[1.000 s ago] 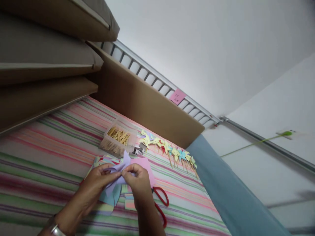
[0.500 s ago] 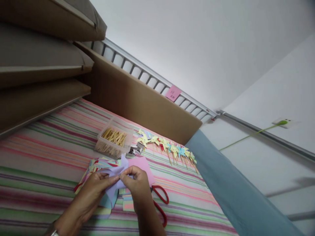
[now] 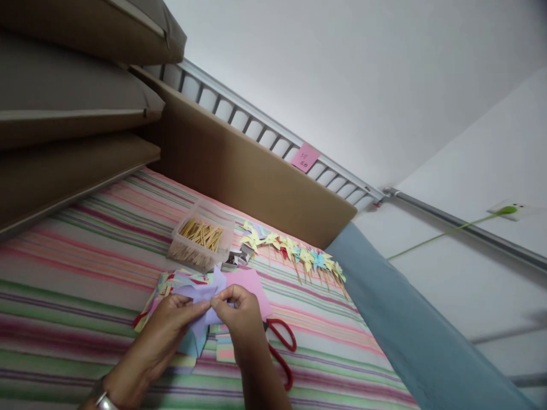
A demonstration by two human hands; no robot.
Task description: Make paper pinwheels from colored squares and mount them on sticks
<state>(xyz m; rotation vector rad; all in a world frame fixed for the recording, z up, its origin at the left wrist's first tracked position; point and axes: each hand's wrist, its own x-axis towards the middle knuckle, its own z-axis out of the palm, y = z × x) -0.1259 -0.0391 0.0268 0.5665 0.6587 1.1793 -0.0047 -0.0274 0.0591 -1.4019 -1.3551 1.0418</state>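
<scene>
A lavender paper pinwheel [image 3: 201,292], its points bent into vanes, is held between both hands. My left hand [image 3: 173,322] pinches it from the left, thumb towards the centre. At that centre the closed thumb and fingertips of my right hand [image 3: 241,316] press on the paper; whether a pin is between them I cannot make out. Under the hands lie a pile of coloured paper pieces [image 3: 186,278] and a pink sheet [image 3: 252,285]. Red-handled scissors [image 3: 293,336] rest beside my right wrist, their blades hidden.
A clear plastic box [image 3: 231,230] of wooden sticks [image 3: 200,234] stands behind the paper, with a small dark-and-silver container [image 3: 240,256] beside it. Finished pinwheels on sticks [image 3: 305,259] lie in a row at the right. A brown board [image 3: 248,165] borders the striped cloth [image 3: 106,267].
Both hands keep their grip on the lavender pinwheel, with only slight finger movement at its centre. The whole view has shifted a little.
</scene>
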